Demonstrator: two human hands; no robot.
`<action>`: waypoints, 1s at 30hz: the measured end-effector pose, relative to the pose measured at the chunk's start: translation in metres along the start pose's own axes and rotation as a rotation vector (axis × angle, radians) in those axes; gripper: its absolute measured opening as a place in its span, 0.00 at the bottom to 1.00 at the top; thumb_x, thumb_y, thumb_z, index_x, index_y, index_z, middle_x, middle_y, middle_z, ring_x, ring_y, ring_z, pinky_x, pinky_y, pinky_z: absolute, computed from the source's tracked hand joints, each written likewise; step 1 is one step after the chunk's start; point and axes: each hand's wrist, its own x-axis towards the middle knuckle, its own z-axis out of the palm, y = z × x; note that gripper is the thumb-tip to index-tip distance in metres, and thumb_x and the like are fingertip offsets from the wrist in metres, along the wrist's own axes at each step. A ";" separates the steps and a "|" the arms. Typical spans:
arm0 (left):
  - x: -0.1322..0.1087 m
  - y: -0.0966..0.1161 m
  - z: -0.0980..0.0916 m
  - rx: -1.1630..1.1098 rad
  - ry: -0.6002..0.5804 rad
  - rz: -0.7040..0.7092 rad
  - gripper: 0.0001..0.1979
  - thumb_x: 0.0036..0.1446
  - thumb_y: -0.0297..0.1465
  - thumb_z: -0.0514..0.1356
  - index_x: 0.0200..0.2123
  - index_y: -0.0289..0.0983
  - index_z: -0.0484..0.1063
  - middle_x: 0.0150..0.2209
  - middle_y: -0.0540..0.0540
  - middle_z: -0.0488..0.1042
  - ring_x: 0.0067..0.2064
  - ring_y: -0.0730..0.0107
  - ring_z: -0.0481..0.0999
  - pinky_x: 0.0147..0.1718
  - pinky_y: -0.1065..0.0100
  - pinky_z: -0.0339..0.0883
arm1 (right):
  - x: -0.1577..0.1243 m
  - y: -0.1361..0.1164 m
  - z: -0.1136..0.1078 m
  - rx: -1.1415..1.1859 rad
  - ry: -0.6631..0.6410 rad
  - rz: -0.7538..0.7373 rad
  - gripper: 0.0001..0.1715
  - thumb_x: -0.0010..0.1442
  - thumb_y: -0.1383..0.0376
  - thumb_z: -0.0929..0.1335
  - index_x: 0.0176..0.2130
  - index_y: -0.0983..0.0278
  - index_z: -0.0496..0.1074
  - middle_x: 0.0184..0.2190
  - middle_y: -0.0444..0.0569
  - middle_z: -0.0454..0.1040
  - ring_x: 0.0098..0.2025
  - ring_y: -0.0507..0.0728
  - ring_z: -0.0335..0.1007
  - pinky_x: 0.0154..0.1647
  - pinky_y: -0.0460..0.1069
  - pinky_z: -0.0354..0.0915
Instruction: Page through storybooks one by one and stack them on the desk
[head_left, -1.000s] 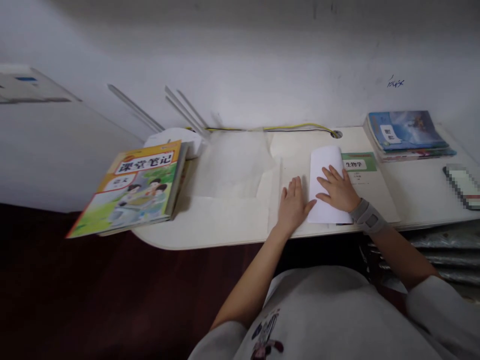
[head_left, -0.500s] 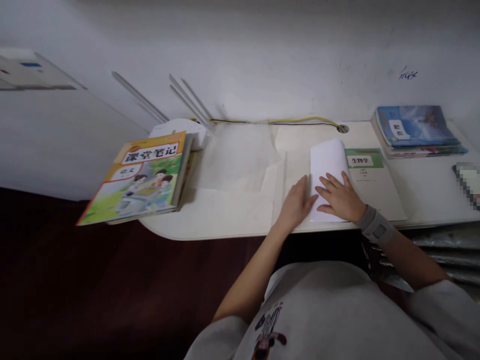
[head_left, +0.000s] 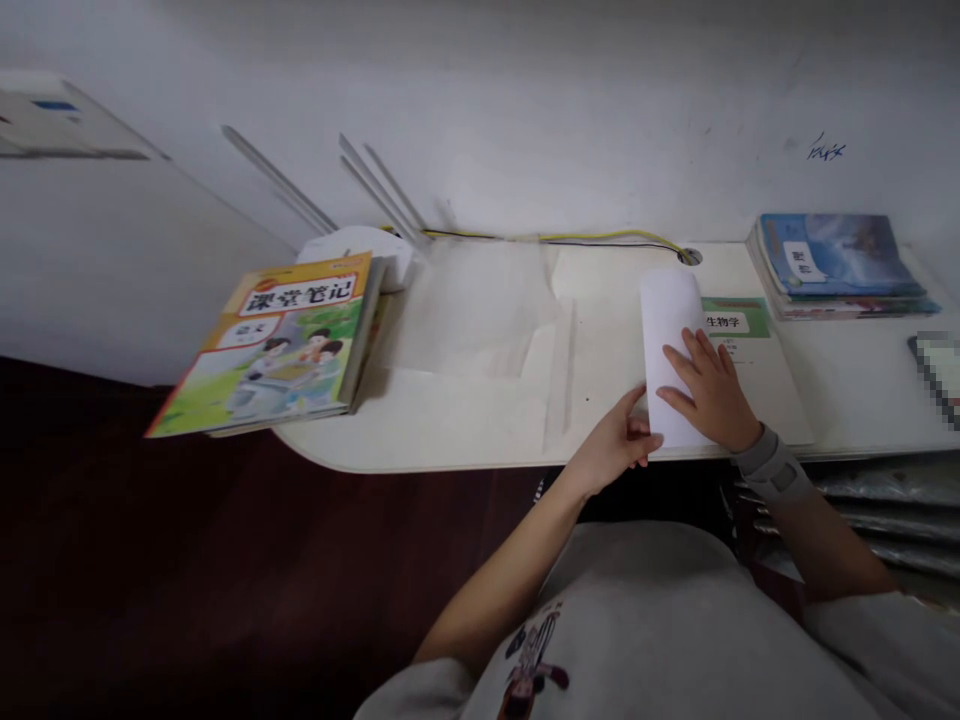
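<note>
The right hand lies spread on a folded white sheet of paper, which sits near the front edge of the pale desk, overlapping a green-labelled textbook. The left hand curls at the sheet's lower left edge; any pinch cannot be told. A stack of books sits upper right, a workbook overhangs the desk's left end, and a yellow cable runs along the white wall above dark floor at lower left.

Desk with folded paper on a biology textbook's edge, book stack right, workbook left
</note>
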 end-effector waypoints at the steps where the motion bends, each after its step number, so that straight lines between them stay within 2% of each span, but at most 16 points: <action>1: -0.002 0.001 0.001 0.015 0.005 0.016 0.41 0.52 0.29 0.63 0.65 0.38 0.47 0.27 0.55 0.68 0.21 0.82 0.65 0.21 0.76 0.59 | 0.000 0.001 0.001 0.004 0.008 0.013 0.32 0.65 0.51 0.58 0.61 0.64 0.60 0.65 0.62 0.53 0.67 0.69 0.45 0.61 0.67 0.48; 5: -0.007 -0.002 0.004 0.158 0.045 0.069 0.39 0.55 0.28 0.59 0.66 0.40 0.43 0.27 0.56 0.67 0.22 0.80 0.65 0.26 0.73 0.63 | -0.001 0.000 0.006 0.016 0.025 0.046 0.31 0.65 0.53 0.58 0.62 0.64 0.59 0.66 0.61 0.52 0.67 0.69 0.44 0.61 0.67 0.48; 8: -0.009 -0.006 0.003 0.445 0.162 0.102 0.37 0.57 0.28 0.55 0.67 0.36 0.40 0.26 0.54 0.69 0.23 0.75 0.68 0.31 0.68 0.66 | -0.002 -0.006 0.006 0.017 0.030 0.034 0.31 0.65 0.53 0.58 0.62 0.65 0.59 0.66 0.62 0.52 0.67 0.69 0.45 0.61 0.67 0.48; 11: -0.009 -0.008 0.001 0.745 0.238 0.123 0.35 0.59 0.28 0.51 0.67 0.33 0.40 0.28 0.50 0.72 0.28 0.68 0.72 0.35 0.64 0.67 | -0.004 -0.012 0.004 -0.011 0.010 -0.052 0.31 0.65 0.52 0.59 0.62 0.64 0.59 0.66 0.62 0.51 0.67 0.69 0.43 0.62 0.68 0.45; 15: -0.008 -0.005 -0.001 1.067 0.273 0.046 0.36 0.57 0.27 0.50 0.67 0.32 0.38 0.31 0.45 0.77 0.31 0.62 0.76 0.34 0.63 0.68 | -0.007 -0.016 0.006 -0.064 -0.091 -0.183 0.30 0.63 0.53 0.62 0.60 0.64 0.63 0.65 0.62 0.54 0.67 0.70 0.46 0.61 0.70 0.45; 18: -0.007 -0.001 -0.006 1.276 0.313 -0.057 0.38 0.56 0.26 0.52 0.67 0.33 0.38 0.32 0.42 0.78 0.31 0.60 0.78 0.32 0.63 0.69 | -0.009 -0.015 0.010 -0.086 -0.136 -0.169 0.30 0.62 0.52 0.63 0.57 0.67 0.66 0.62 0.64 0.59 0.65 0.70 0.50 0.60 0.70 0.47; 20: -0.005 0.001 -0.013 1.349 0.390 -0.082 0.37 0.57 0.25 0.51 0.67 0.34 0.40 0.32 0.42 0.78 0.32 0.60 0.78 0.33 0.62 0.70 | -0.009 -0.015 0.009 -0.093 -0.136 -0.159 0.29 0.62 0.52 0.64 0.56 0.67 0.66 0.62 0.65 0.60 0.65 0.71 0.51 0.59 0.71 0.48; 21: -0.004 0.001 -0.017 1.361 0.436 -0.054 0.35 0.57 0.25 0.51 0.67 0.34 0.42 0.33 0.41 0.78 0.34 0.59 0.79 0.35 0.62 0.70 | -0.009 -0.015 0.008 -0.097 -0.131 -0.161 0.29 0.62 0.53 0.64 0.56 0.66 0.67 0.61 0.64 0.61 0.65 0.71 0.51 0.59 0.71 0.48; 23: 0.000 -0.002 -0.025 1.356 0.491 0.099 0.33 0.58 0.25 0.51 0.66 0.33 0.45 0.43 0.36 0.77 0.44 0.57 0.77 0.41 0.59 0.71 | -0.008 -0.019 0.005 -0.104 -0.125 -0.192 0.26 0.62 0.56 0.65 0.56 0.64 0.67 0.62 0.62 0.61 0.64 0.70 0.51 0.60 0.71 0.47; 26: 0.008 -0.015 -0.037 1.342 0.478 0.350 0.32 0.59 0.29 0.54 0.64 0.29 0.49 0.58 0.28 0.65 0.61 0.50 0.63 0.54 0.53 0.64 | -0.007 -0.025 0.003 -0.106 -0.145 -0.307 0.19 0.64 0.63 0.64 0.54 0.58 0.69 0.62 0.56 0.61 0.64 0.67 0.54 0.61 0.69 0.46; 28: 0.011 -0.026 -0.043 1.350 0.462 0.390 0.30 0.61 0.33 0.54 0.63 0.27 0.52 0.61 0.26 0.60 0.65 0.48 0.57 0.58 0.49 0.58 | -0.008 -0.029 0.003 -0.095 -0.170 -0.374 0.19 0.64 0.64 0.63 0.54 0.57 0.69 0.61 0.53 0.64 0.63 0.65 0.56 0.62 0.69 0.45; 30: 0.012 -0.034 -0.046 1.356 0.453 0.376 0.27 0.63 0.34 0.52 0.61 0.26 0.55 0.61 0.26 0.60 0.65 0.49 0.56 0.59 0.48 0.56 | -0.010 -0.032 0.005 -0.079 -0.196 -0.406 0.21 0.64 0.59 0.64 0.56 0.58 0.68 0.60 0.54 0.65 0.62 0.65 0.57 0.62 0.68 0.45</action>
